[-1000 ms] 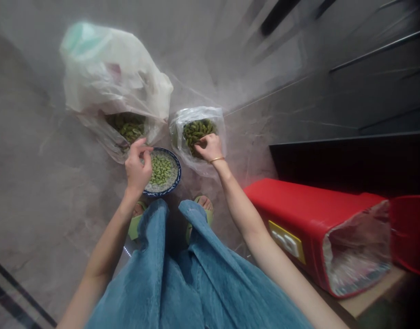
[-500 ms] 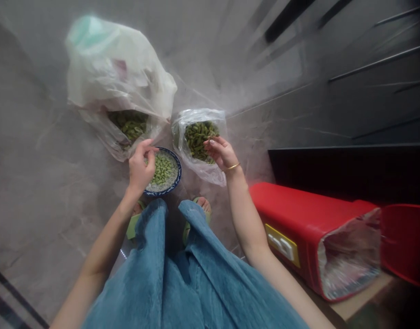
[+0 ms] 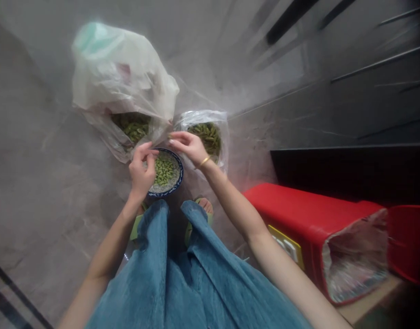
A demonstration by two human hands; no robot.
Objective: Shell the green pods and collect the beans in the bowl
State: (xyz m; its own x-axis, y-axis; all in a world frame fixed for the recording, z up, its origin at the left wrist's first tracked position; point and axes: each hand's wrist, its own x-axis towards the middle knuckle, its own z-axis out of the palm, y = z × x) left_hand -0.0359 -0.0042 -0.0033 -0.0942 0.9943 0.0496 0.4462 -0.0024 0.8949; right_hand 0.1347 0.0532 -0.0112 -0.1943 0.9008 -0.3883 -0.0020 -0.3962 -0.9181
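Observation:
A blue-rimmed bowl (image 3: 167,171) holds shelled green beans (image 3: 164,168) on a pale speckled surface. My left hand (image 3: 142,170) is at the bowl's left rim, fingers curled toward the thumb; whatever it may hold is hidden. Above the bowl's upper right, my right hand (image 3: 189,147) has thumb and forefinger pinched, and what lies between the tips is too small to name. Behind that hand stands a clear plastic bag (image 3: 224,137) full of green pods (image 3: 209,135). More green pods (image 3: 135,127) show in the mouth of a large white plastic bag (image 3: 127,73).
A red bin (image 3: 299,205) with a plastic liner lies on its side at the right, its open end facing me. My feet in green slippers (image 3: 137,226) are just below the bowl. Dark furniture (image 3: 350,173) borders the floor on the right.
My right hand has moved left, from over the clear bag with a brownish pod in its fingers to beside the bowl. My left hand stays almost in place.

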